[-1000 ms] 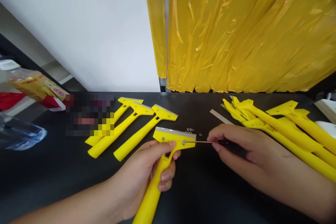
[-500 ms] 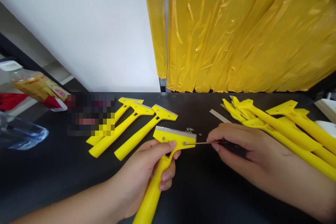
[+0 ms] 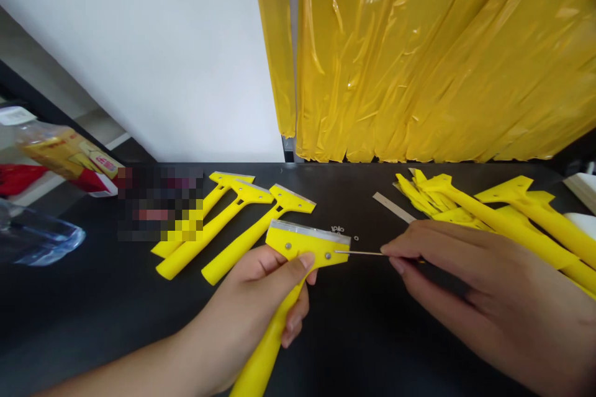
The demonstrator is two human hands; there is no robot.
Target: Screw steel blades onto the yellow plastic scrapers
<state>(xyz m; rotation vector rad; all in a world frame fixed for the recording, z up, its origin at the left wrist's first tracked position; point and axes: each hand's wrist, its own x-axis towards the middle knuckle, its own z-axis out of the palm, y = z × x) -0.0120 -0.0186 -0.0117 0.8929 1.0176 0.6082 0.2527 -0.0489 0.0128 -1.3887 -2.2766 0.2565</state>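
Head view: I'm seeing the left hand (image 3: pixel 251 310) closing its grip around a yellow plastic scraper (image 3: pixel 302 242) held above the tabletop (image 3: pixel 372 335), while the right hand (image 3: pixel 442 279) is pinching a thin screwdriver (image 3: pixel 361 253) just beside a screw (image 3: pixel 328 255), and I'm flagging that a misaligned tip could skid off.

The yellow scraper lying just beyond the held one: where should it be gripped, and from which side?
Grip the yellow handle around its middle from the near side: it is long and rounded with its end toward the person, while the head and its metal blade edge point away. The left hand is nearest but holds another scraper.
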